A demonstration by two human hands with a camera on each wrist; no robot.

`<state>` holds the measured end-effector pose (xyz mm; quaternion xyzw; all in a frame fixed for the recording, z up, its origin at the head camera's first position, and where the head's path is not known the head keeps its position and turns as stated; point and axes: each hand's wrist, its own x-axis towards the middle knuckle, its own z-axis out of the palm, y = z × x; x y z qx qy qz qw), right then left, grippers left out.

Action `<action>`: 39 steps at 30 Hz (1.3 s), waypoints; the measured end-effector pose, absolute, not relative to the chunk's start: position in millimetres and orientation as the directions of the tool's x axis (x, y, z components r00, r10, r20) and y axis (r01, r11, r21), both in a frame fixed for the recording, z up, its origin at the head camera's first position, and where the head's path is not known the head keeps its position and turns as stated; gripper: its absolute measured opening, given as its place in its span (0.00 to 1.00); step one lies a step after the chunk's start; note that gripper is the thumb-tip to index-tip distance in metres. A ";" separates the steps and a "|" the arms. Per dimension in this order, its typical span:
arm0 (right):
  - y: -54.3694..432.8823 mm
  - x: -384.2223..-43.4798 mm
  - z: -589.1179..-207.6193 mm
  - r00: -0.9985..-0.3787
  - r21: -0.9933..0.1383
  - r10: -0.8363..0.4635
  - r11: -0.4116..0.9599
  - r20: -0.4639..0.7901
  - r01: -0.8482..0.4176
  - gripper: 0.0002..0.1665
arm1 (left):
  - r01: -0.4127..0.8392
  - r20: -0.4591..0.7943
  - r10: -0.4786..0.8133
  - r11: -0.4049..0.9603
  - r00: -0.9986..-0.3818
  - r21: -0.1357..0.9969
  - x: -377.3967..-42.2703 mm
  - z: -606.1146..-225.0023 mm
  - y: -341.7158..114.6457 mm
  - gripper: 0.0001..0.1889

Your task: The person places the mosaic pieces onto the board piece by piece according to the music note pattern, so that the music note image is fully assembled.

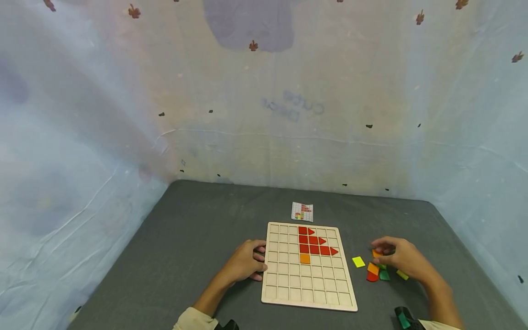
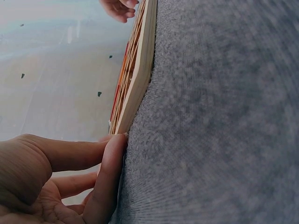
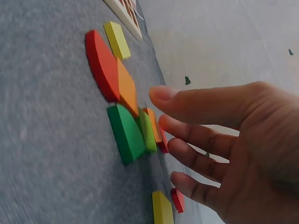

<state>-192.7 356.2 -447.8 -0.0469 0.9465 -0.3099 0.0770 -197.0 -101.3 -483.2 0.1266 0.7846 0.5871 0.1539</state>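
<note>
A pale wooden grid board (image 1: 284,286) lies on the dark table. Red squares and triangles (image 1: 315,250) fill parts of three upper rows, and one orange square (image 1: 305,259) sits just below. My left hand (image 1: 243,262) holds the board's left edge, thumb and finger meeting at the rim in the left wrist view. To the right of the board, my right hand (image 1: 406,259) is over a small pile, thumb and fingers apart with nothing between them. Close to its fingertips are a green quarter-round piece (image 3: 126,134), an orange piece (image 3: 126,87) and a red curved piece (image 3: 102,67).
A small printed card (image 1: 302,211) with a coloured grid pattern lies behind the board. One yellow piece (image 1: 358,261) is between board and pile; another yellow piece (image 1: 402,275) lies to the pile's right. Pale patterned sheeting (image 1: 264,156) hangs around the grey table.
</note>
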 end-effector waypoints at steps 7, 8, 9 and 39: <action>367.1 -191.7 -449.7 -0.979 -0.614 -0.148 0.789 -0.143 -0.029 0.26 | 0.012 -0.101 0.380 0.284 -0.919 0.959 -196.1 -480.8 -101.6 0.36; 368.1 -191.5 -449.4 -0.978 -0.618 -0.147 0.785 -0.145 -0.026 0.26 | 0.012 -0.101 0.380 0.282 -0.919 0.959 -196.1 -480.5 -101.7 0.36; 369.1 -191.1 -449.1 -0.978 -0.622 -0.147 0.783 -0.148 -0.023 0.25 | 0.011 -0.102 0.380 0.283 -0.919 0.959 -196.1 -480.4 -101.7 0.36; 385.7 -189.1 -456.6 -0.969 -0.601 -0.126 0.799 -0.211 0.027 0.21 | 0.022 -0.094 0.376 0.292 -0.922 0.956 -195.9 -482.6 -101.2 0.36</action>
